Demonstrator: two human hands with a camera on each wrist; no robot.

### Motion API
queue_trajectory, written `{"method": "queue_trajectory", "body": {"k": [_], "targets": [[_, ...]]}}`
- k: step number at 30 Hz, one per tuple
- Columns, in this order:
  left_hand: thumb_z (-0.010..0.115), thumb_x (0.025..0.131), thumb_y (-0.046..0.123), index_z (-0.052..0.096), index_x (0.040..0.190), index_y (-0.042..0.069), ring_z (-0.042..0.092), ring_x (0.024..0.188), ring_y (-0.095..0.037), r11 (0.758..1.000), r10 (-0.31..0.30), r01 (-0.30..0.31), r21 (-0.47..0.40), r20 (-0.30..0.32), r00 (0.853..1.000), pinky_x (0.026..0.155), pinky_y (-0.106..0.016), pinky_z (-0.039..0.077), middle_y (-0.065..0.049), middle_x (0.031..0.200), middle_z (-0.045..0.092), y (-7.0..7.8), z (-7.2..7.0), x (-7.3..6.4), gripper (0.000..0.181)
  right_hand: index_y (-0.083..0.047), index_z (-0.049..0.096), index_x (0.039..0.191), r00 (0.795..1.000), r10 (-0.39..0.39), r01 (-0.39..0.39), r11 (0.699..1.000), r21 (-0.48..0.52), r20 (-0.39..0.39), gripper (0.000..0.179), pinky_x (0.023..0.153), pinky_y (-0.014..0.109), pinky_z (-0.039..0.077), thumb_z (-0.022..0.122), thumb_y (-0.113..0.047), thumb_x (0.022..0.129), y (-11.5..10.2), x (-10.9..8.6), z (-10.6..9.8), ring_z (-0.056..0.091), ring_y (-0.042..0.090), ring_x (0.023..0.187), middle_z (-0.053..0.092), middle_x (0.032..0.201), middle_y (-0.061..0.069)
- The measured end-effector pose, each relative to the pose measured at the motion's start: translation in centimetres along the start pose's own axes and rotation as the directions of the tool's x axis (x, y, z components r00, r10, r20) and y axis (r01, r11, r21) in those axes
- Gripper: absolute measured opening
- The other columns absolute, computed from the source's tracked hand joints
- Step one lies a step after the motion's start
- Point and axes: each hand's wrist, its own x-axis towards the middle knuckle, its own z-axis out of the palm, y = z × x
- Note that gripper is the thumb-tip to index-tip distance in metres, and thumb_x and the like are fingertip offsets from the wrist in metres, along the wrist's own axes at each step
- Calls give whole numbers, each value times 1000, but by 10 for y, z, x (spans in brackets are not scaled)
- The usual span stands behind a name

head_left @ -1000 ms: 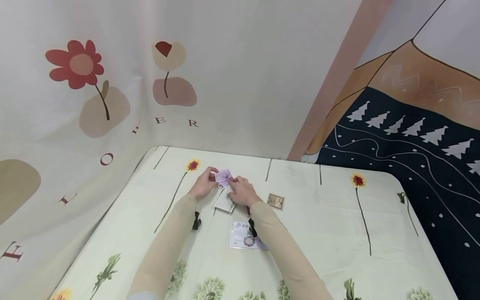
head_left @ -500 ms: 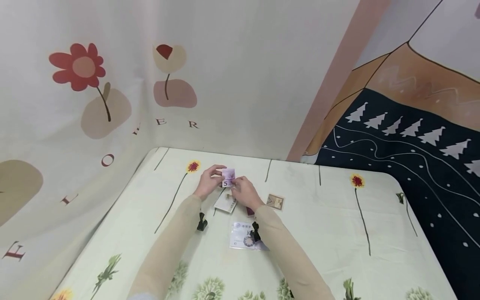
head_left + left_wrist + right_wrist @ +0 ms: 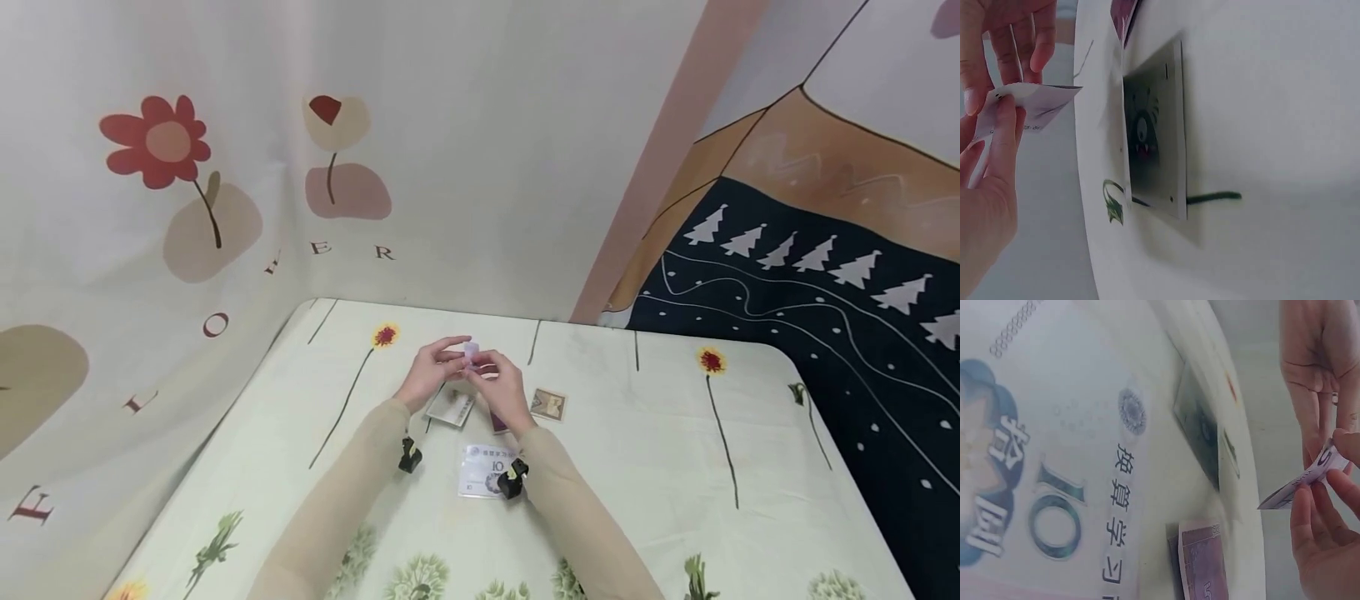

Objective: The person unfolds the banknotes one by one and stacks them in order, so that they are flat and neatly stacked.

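In the head view, both hands are raised together over the far part of the table. My left hand (image 3: pixel 429 371) and my right hand (image 3: pixel 501 385) pinch a small purple play banknote (image 3: pixel 471 354) between fingers and thumbs. It looks folded, with a "5" on it in the right wrist view, where the note (image 3: pixel 1310 475) is angled to a point. Beneath the hands lies a flat whitish card-like piece (image 3: pixel 450 408); in the left wrist view its side (image 3: pixel 1150 144) shows a cartoon monster. Another purple folded note (image 3: pixel 1207 562) lies nearby, partly behind my right hand in the head view.
A large "10" practice note (image 3: pixel 480 475) lies nearer the body, partly under the right wrist's camera. A small brown picture note (image 3: pixel 549 404) lies right of the hands. The flowered tablecloth (image 3: pixel 637 467) meets a printed curtain (image 3: pixel 450 208) behind.
Both hands have shifted slightly right with the purple note. The note, face-on and showing its "5" earlier, is now turned narrow between the fingers. The things on the table stay put.
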Motion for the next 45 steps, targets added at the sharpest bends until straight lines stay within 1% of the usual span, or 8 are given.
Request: {"method": "queue_trajectory", "body": {"k": [8,13,19,22,27,34,40,45], "targets": [[62,89,-8,54,134,-2,68,92,-27,1000,1,0,-4,13,1000,79,-33,56,-27,108,65,2,10,-10,45,2,65,109,999,48,-48,997,67,4,24,84,29,54,69,-6,87,0,-14,-9,65,31,98,66,108,16],[66,88,-4,58,131,1,69,87,-23,999,-8,8,35,1,1000,77,-32,57,-22,104,67,1,17,-14,44,5,62,113,997,77,-80,989,127,28,25,85,32,54,65,-6,91,-1,-25,-14,63,34,103,63,114,18],[71,85,-1,59,127,-4,70,83,-28,995,42,-43,85,20,999,73,-33,58,-25,103,66,2,26,-18,44,9,58,118,992,108,-120,968,221,69,28,84,32,54,62,-3,93,-13,-39,-25,62,37,105,60,117,22],[74,83,2,61,126,-2,70,79,-29,984,80,-81,158,15,997,71,-32,58,-23,102,68,3,30,-20,46,12,57,116,991,116,-127,963,238,62,28,84,33,54,61,1,92,-26,-46,-31,63,39,103,59,115,24],[77,80,6,64,121,0,69,79,-26,944,155,-146,295,-6,988,71,-30,57,-16,99,70,5,39,-25,43,16,56,114,987,158,-153,951,268,2,27,86,39,54,57,9,89,-38,-54,-33,61,45,102,59,110,26],[77,80,5,67,112,-1,69,86,-27,900,243,-217,377,-22,970,76,-28,56,-16,105,68,4,58,-32,34,16,56,114,973,208,-176,949,262,-98,26,88,31,53,55,8,89,-45,-64,-35,60,43,107,59,108,25],[69,86,1,65,113,-6,67,94,-32,924,243,-218,316,-41,969,78,-25,55,-20,108,67,4,73,-38,28,14,61,109,948,226,-165,951,262,-223,24,83,27,54,62,7,86,-49,-71,-35,64,39,100,64,104,24],[64,90,1,67,110,-6,67,96,-31,936,212,-184,299,-63,975,80,-27,55,-20,105,69,5,79,-40,21,13,61,108,945,206,-125,945,302,-255,24,84,27,54,64,9,84,-35,-70,-34,61,42,104,61,110,26]]}}
